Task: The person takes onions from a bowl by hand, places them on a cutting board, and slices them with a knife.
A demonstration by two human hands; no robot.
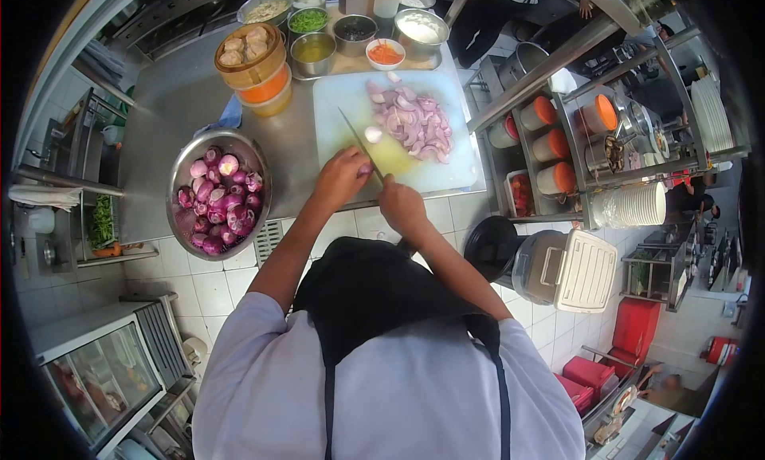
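My right hand (401, 205) is closed round the handle of a knife (357, 139), whose blade points away from me over the white cutting board (336, 93). Beside the blade, my left hand (343, 174) has its fingers curled on a red onion piece (364, 171), mostly hidden under them. A small pale onion piece (373, 134) lies just right of the blade. Sliced red onion (414, 123) is heaped on the board's right half. To the left stands a metal bowl (177, 213) of whole peeled red onions (219, 195).
Bamboo steamers (249, 57) with dumplings stand behind the bowl on the steel table (171, 93). Along the back are bowls of chopped greens (308, 20), yellow liquid (313, 49) and shredded carrot (386, 54). A shelf (574, 133) with orange-lidded containers is at right.
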